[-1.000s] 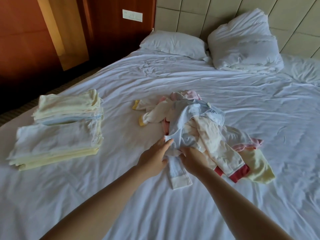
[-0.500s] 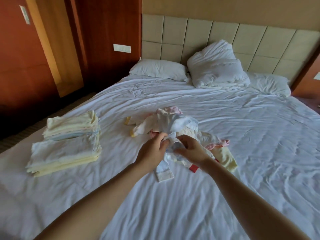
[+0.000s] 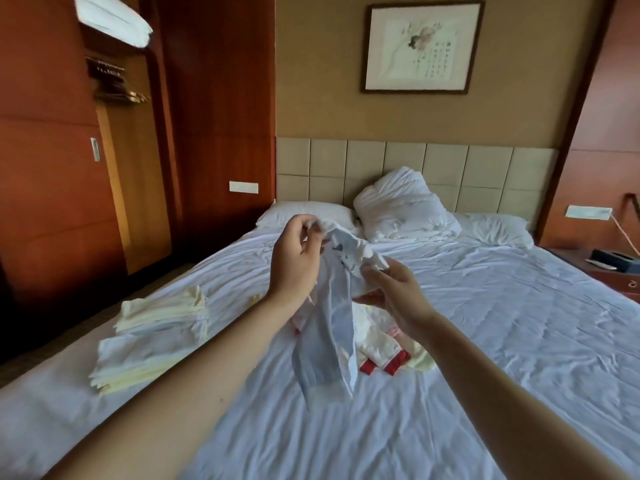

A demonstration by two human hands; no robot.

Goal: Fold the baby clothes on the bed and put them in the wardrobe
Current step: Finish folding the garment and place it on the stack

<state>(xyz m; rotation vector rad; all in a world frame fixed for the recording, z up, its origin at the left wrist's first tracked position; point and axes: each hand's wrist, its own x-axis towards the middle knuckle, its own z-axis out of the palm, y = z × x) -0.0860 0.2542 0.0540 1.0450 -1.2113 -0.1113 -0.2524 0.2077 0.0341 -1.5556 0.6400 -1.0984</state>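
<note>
A pale blue and white baby garment [image 3: 329,337] hangs in the air above the bed. My left hand [image 3: 294,261] pinches its top edge and holds it highest. My right hand [image 3: 394,292] grips the same garment a little lower on the right. Under the garment lies the heap of unfolded baby clothes [image 3: 381,344], cream, pink and yellow with red cuffs, partly hidden by my hands. Two stacks of folded clothes [image 3: 152,337] sit on the bed's left side. The open wardrobe [image 3: 121,140] stands at the far left.
The white bed sheet [image 3: 502,341] stretches wide to the right and toward me. Pillows [image 3: 398,206] lie at the padded headboard. A nightstand [image 3: 609,268] with a dark box stands at the right. White linen [image 3: 110,19] lies on the wardrobe's top shelf, hangers beneath.
Both hands have lifted the pale blue garment off the heap and up into the air. My head has tilted up, so the wall picture and wardrobe interior have come into view.
</note>
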